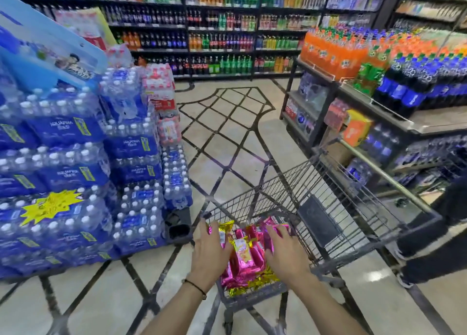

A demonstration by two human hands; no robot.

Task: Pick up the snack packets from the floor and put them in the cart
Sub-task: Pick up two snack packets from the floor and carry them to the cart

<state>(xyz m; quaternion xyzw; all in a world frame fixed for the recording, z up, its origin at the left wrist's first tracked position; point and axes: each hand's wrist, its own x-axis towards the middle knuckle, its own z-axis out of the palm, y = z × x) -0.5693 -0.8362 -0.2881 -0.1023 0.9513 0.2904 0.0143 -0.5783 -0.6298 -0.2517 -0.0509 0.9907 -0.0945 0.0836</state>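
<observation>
From the head view, the person stands over the cart (328, 190) with both hands in its basket. The left hand (212, 248) and right hand (285, 251), fingers fairly straight and spread, press either side of the pink-and-gold snack packets (246, 259) piled inside. This looks like the placing step. Next comes lifting the hands away and checking the floor (227, 145) for more.

Head-worn wide view, looking forward and steeply down, close over the cart (328, 208), aisle shelves (227, 31) far ahead

pink and gold snack packets (246, 260) – heaped loosely inside the wire cart (328, 208) – near end.
</observation>
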